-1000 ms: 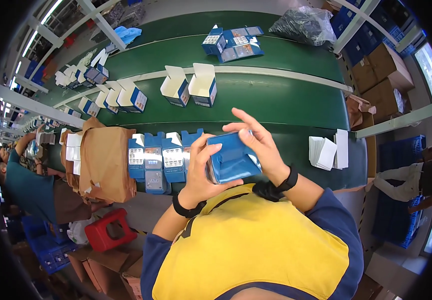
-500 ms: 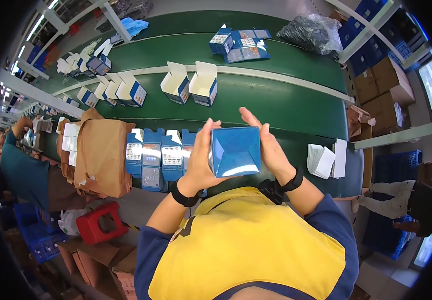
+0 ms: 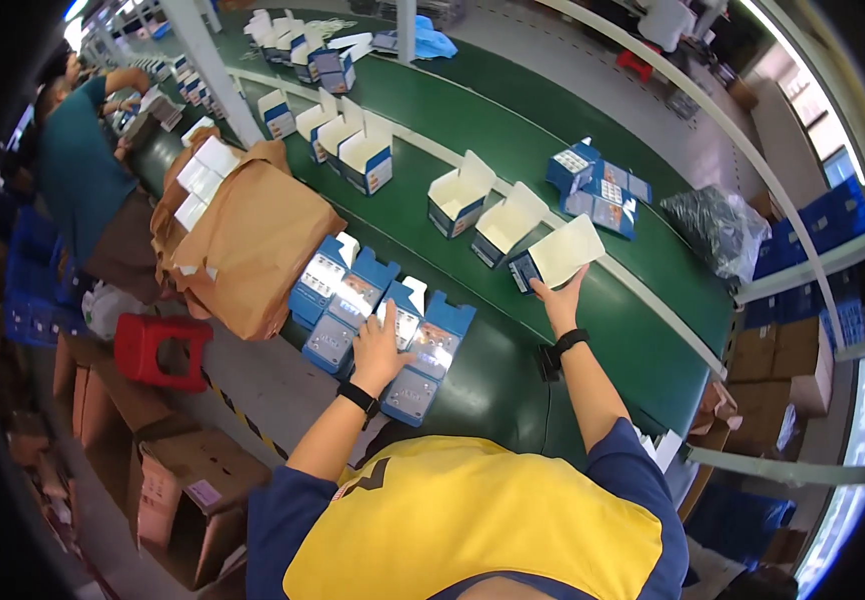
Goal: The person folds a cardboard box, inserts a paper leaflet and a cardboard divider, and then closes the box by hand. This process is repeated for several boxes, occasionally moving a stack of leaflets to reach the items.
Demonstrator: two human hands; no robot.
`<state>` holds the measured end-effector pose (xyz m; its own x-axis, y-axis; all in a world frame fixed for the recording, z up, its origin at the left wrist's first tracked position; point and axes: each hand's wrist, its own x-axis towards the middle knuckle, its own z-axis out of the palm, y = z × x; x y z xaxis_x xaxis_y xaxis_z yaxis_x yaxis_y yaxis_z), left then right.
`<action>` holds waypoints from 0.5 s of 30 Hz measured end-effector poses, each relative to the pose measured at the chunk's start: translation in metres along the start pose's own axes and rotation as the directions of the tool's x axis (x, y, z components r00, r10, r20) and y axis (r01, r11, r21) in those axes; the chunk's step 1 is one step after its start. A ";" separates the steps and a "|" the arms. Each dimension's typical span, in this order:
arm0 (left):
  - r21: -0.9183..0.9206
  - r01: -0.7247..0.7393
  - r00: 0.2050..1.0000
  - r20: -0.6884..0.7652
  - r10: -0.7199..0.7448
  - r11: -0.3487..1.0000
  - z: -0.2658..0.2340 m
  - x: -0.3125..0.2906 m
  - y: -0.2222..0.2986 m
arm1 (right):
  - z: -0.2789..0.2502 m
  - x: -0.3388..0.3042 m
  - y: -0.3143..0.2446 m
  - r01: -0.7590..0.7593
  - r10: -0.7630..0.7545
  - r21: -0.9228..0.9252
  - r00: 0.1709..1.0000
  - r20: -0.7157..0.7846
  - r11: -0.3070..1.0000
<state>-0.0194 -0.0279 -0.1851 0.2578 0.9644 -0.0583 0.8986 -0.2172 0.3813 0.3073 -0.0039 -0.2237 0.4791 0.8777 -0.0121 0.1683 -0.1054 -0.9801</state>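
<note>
My right hand (image 3: 561, 302) grips the near side of an open carton (image 3: 525, 272), blue outside and white inside, with its white flap raised. This carton stands on the green conveyor belt (image 3: 633, 330) at the end of a slanting row, beside another open carton (image 3: 509, 226). To the left, my left hand (image 3: 379, 352) lies with fingers spread on a flattened blue carton (image 3: 431, 352) in the nearer stack. A second stack of flattened cartons (image 3: 333, 318) sits just left of it. Whether the left fingers pinch a sheet cannot be made out.
A big brown paper sack (image 3: 253, 240) holding white pieces stands left of the cartons. More open cartons (image 3: 365, 152) line the belt farther off. A dark plastic bag (image 3: 721, 232) lies at the right. A red stool (image 3: 161, 350) and a co-worker (image 3: 83, 160) are at the left.
The carton held between both palms now stands on the belt under my right hand, its open top showing. My left hand has moved onto the flattened cartons. The view has turned left.
</note>
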 end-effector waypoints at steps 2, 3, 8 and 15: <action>0.074 0.064 0.993 0.092 -0.071 0.995 -0.002 -0.007 -0.006 | 0.016 0.019 0.031 0.143 -0.180 -0.308 0.979 -0.098 0.941; 0.127 0.047 0.998 0.027 -0.051 0.991 -0.004 -0.008 -0.006 | 0.024 0.025 0.035 0.155 -0.185 -0.300 0.980 -0.072 0.941; 0.185 0.017 0.986 -0.167 0.014 0.983 -0.015 -0.002 0.003 | 0.037 0.007 0.051 -0.186 0.149 -0.249 0.976 -0.160 0.950; -0.669 -0.121 0.988 -0.150 0.027 0.733 -0.007 0.011 0.007 | 0.059 -0.126 -0.039 -0.629 0.471 0.506 0.777 0.417 0.590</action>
<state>-0.0134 -0.0181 -0.1764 0.2257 0.9699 0.0911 0.3902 -0.1757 0.9038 0.1893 -0.0832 -0.1952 0.0922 0.8273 -0.5541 -0.6383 -0.3780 -0.6706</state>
